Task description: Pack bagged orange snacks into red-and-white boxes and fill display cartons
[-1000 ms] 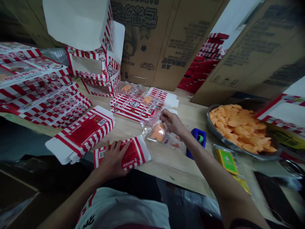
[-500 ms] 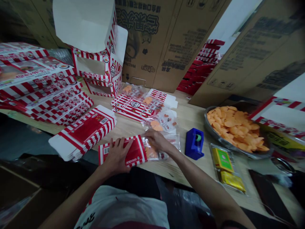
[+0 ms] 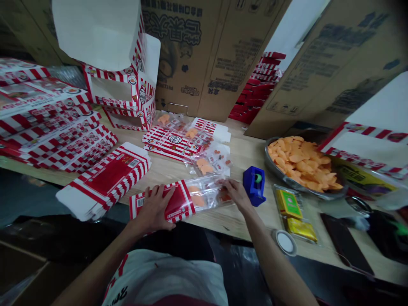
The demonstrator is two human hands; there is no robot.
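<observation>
My left hand (image 3: 154,208) lies flat, fingers spread, on a red-and-white striped carton sleeve (image 3: 178,199) at the table's near edge. A clear plastic bag of orange crackers (image 3: 205,195) sticks partly into the sleeve's right end. My right hand (image 3: 234,193) holds the bag's outer end with bent fingers. A blue tape dispenser (image 3: 254,185) stands just right of that hand.
A stack of flat striped cartons (image 3: 105,178) lies to the left, with more (image 3: 54,127) behind. Folded open boxes (image 3: 127,91) stand at the back. More cracker bags (image 3: 208,161) lie mid-table. A metal bowl of orange crackers (image 3: 299,161) and a tray of yellow-green packets (image 3: 291,212) sit right.
My right hand picked up a cracker bag from mid-table, brought it to the sleeve's open end, then slid back along the bag to its outer end. My left hand stayed on the sleeve.
</observation>
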